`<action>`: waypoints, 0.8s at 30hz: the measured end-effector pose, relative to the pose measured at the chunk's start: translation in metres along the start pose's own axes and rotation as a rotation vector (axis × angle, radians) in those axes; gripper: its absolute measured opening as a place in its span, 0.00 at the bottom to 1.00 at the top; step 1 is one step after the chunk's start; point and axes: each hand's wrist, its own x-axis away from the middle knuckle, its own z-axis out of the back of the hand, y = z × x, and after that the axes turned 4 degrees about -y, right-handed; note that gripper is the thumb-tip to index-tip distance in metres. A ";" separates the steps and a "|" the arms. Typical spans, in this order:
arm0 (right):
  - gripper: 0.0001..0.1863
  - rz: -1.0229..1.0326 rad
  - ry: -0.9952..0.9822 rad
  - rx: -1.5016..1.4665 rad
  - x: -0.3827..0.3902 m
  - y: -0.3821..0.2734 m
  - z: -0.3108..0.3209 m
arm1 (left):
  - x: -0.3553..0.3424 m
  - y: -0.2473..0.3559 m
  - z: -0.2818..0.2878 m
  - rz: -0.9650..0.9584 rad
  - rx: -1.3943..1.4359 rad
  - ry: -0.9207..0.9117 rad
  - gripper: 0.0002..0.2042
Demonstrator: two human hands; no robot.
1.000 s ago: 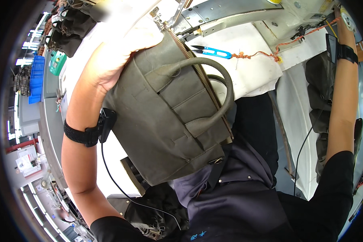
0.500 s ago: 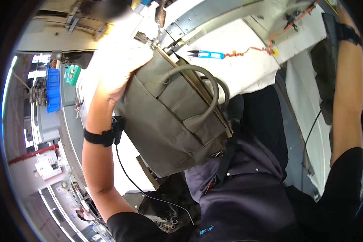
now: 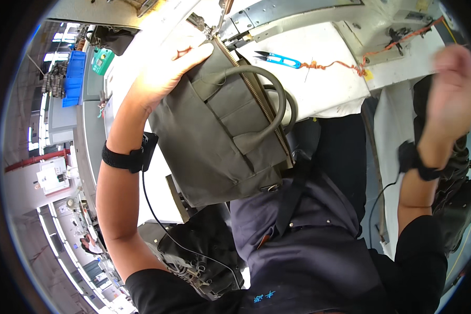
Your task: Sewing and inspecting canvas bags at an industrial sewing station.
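An olive-grey handbag point(image 3: 204, 152) with two rolled handles point(image 3: 283, 104) lies tilted over the white work surface and against my apron. A brass zipper point(image 3: 261, 99) runs along its upper side, its far end at the metal parts of a sewing machine point(image 3: 210, 34). My left hand point(image 3: 165, 73) grips the bag's far left corner, the thumb lying on the fabric; bright light washes out part of the fingers. My right hand point(image 3: 455, 91) is raised at the far right, away from the bag and smeared by motion. I cannot make out anything in it.
Blue thread snips point(image 3: 280, 59) lie on the white sheet, tied to an orange cord point(image 3: 335, 64). At left stand a blue bin point(image 3: 74, 78) and a green box point(image 3: 102, 61). Dark bags point(image 3: 193, 251) lie below the bench, and more dark pieces point(image 3: 458, 204) at right.
My right hand has come into view at the right, with its forearm lower and bent. My left hand stays on the handbag. The whole view has shifted slightly.
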 end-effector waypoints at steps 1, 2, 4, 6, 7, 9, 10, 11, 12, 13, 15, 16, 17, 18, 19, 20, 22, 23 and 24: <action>0.20 -0.119 -0.010 0.028 0.029 0.012 -0.074 | 0.004 0.006 -0.002 -0.006 -0.153 0.024 0.13; 0.19 -0.423 -0.063 0.041 0.040 0.013 -0.122 | 0.006 0.010 -0.002 -0.041 -0.295 0.047 0.13; 0.19 -0.794 -0.272 -0.281 0.052 0.037 -0.178 | 0.006 -0.007 -0.011 0.048 -0.223 0.221 0.13; 0.20 -0.859 -0.276 -0.539 0.070 0.069 -0.215 | 0.013 0.001 -0.032 -0.156 -0.327 0.368 0.15; 0.20 -0.849 -0.243 -0.540 0.065 0.070 -0.224 | 0.014 0.000 -0.030 -0.183 -0.337 0.349 0.15; 0.24 -1.081 -0.317 -1.044 0.059 0.068 -0.235 | 0.012 -0.006 -0.024 -0.091 -0.205 0.312 0.16; 0.24 -1.077 -0.295 -1.036 0.056 0.062 -0.239 | 0.007 -0.008 -0.023 -0.140 0.017 0.232 0.15; 0.25 -1.048 -0.263 -1.037 0.053 0.056 -0.243 | 0.005 -0.010 -0.018 -0.139 0.038 0.172 0.13; 0.26 -1.021 -0.235 -1.034 0.048 0.049 -0.248 | 0.003 -0.012 -0.015 -0.137 0.062 0.115 0.11; 0.22 -1.023 -0.183 -0.983 0.043 0.042 -0.255 | 0.003 -0.013 -0.014 -0.152 0.068 0.110 0.11; 0.19 -0.957 -0.193 -0.841 0.038 0.041 -0.266 | 0.004 -0.018 -0.015 -0.277 0.248 0.087 0.09; 0.16 -0.891 -0.213 -0.714 0.036 0.043 -0.270 | 0.005 -0.017 -0.016 -0.286 0.260 0.092 0.09; 0.12 -0.867 -0.225 -0.729 0.036 0.046 -0.270 | 0.007 -0.016 -0.018 -0.286 0.239 0.125 0.10; 0.11 -0.865 -0.219 -0.653 0.034 0.049 -0.270 | 0.009 -0.015 -0.020 -0.283 0.218 0.161 0.10; 0.09 -0.845 -0.194 -0.598 0.031 0.051 -0.275 | 0.013 -0.015 -0.019 -0.283 0.117 0.211 0.10; 0.10 -0.826 -0.169 -0.547 0.028 0.054 -0.281 | 0.014 -0.018 -0.016 -0.277 0.124 0.227 0.10; 0.09 -0.811 -0.192 -0.525 0.026 0.060 -0.284 | 0.013 -0.024 -0.014 -0.239 0.205 0.158 0.11; 0.09 -0.596 -0.241 -0.362 0.024 0.066 -0.285 | 0.012 -0.026 -0.012 -0.224 0.213 0.162 0.11; 0.10 -0.380 -0.286 -0.205 0.023 0.072 -0.286 | 0.009 -0.026 -0.009 -0.280 0.208 0.163 0.11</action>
